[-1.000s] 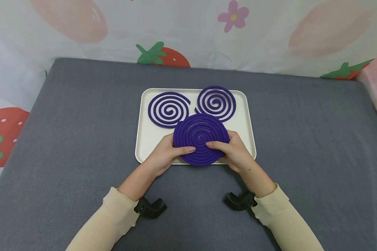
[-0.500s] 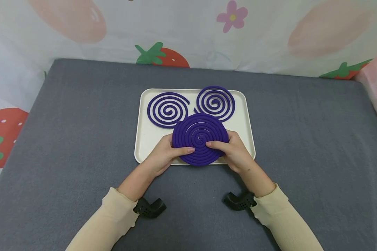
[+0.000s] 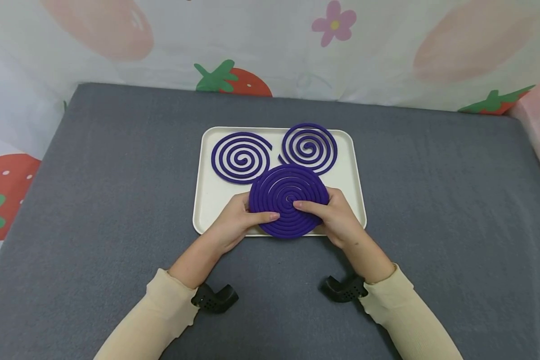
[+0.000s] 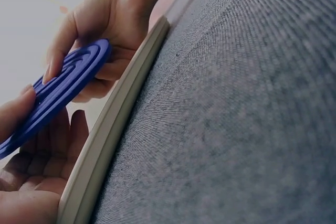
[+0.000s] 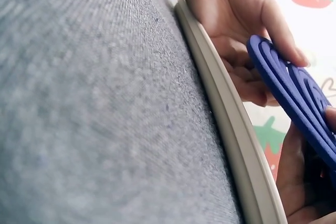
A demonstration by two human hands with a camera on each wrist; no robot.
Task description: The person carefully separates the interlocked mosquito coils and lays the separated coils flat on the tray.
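Above the near half of a white rectangular tray with rounded corners (image 3: 212,200), a round, flat, tightly wound purple-blue spiral disc (image 3: 283,199) was held up in two hands. Its ringed face was turned upward to the head camera; being round, it spanned much the same every way. Side-on, it was tilted against the tray: edge running upper right to lower left in the left wrist view, upper left to lower right in the right wrist view, a gap showing between disc and rim. Left hand (image 3: 239,218) pinched it at the near left, thumb on top, fingers curled beneath. Right hand (image 3: 339,220) gripped the right side likewise, its thumb tip near the centre. Count: one held disc; two looser purple-blue spirals on the tray, both partly overlapped by the disc from above. Left-side spiral (image 3: 243,160) had its outer end at its upper right; right-side spiral (image 3: 309,149), outer end at its lower left, reached over the far rim. One tray, on grey cloth (image 3: 126,210). Two cream sleeves (image 3: 162,315), two black wrist-worn pieces (image 3: 214,298). Behind: one pale strawberry-print curtain (image 3: 292,50).
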